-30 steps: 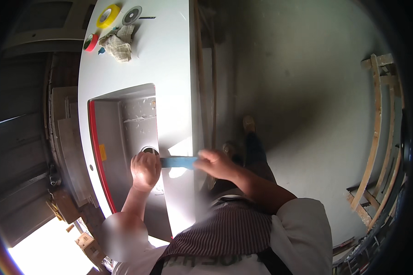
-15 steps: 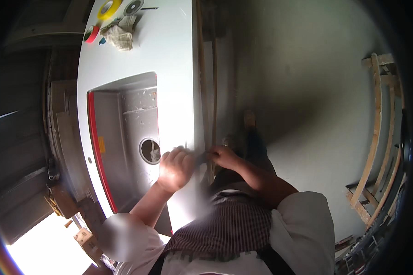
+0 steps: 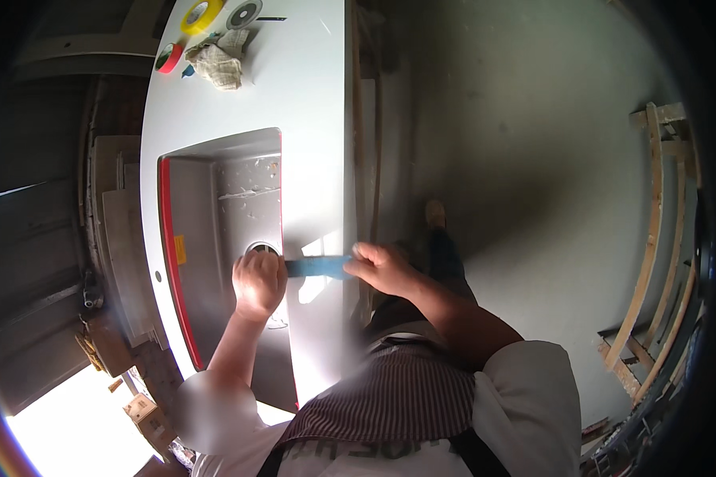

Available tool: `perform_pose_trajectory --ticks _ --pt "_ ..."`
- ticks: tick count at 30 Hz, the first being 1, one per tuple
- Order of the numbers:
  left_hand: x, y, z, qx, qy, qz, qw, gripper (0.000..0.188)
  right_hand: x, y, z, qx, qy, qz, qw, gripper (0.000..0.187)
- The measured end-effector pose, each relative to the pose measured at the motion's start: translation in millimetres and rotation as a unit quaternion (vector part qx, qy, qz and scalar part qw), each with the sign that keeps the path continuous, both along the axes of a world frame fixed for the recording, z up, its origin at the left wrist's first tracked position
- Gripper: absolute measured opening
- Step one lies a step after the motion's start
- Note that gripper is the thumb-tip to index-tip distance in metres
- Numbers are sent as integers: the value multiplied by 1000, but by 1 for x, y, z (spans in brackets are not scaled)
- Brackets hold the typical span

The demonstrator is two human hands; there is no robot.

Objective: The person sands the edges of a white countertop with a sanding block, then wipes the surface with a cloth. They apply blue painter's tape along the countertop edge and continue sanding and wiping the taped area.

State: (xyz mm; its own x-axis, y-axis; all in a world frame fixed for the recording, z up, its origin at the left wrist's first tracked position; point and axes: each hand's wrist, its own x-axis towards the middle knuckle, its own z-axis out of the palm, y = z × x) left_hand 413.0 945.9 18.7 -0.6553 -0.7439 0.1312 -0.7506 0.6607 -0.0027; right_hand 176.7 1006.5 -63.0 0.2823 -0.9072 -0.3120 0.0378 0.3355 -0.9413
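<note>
A blue strip (image 3: 318,266) stretches between my two hands across the white countertop (image 3: 314,183); whether it is tape or abrasive cloth I cannot tell. My left hand (image 3: 260,285) is closed on its left end, over the sink opening. My right hand (image 3: 383,268) pinches the other end, just past the countertop's right edge. Below my left hand lies the grey sink basin (image 3: 239,211), its round drain hole (image 3: 262,248) partly covered by the hand. Red edging (image 3: 175,262) runs along the basin's left side.
At the countertop's far end lie a yellow tape roll (image 3: 201,14), a grey disc (image 3: 244,13), a red tape roll (image 3: 168,57) and a crumpled cloth (image 3: 216,61). Wooden slats (image 3: 651,238) stand at the right. A cardboard box (image 3: 145,413) sits lower left.
My left hand has moved left, from the countertop to over the sink. The hands are farther apart, and more of the blue strip shows between them. The view has shifted slightly.
</note>
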Motion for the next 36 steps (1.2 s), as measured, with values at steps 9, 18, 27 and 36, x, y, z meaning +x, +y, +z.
perform_pose_trajectory --ticks 9,18,27,36 --pt "-21 -45 -2 15 -58 11 998 6 -7 -29 -31 12 -38 -57 998 23" --pt "-75 -73 1 32 -8 -9 999 9 -77 5 -97 26 -1 -139 990 29" --pt "-53 -333 21 -87 201 171 961 72 -233 214 -209 179 383 -95 902 46" --pt "-128 -299 1 -87 232 329 911 37 -269 336 -205 509 311 -203 777 38"
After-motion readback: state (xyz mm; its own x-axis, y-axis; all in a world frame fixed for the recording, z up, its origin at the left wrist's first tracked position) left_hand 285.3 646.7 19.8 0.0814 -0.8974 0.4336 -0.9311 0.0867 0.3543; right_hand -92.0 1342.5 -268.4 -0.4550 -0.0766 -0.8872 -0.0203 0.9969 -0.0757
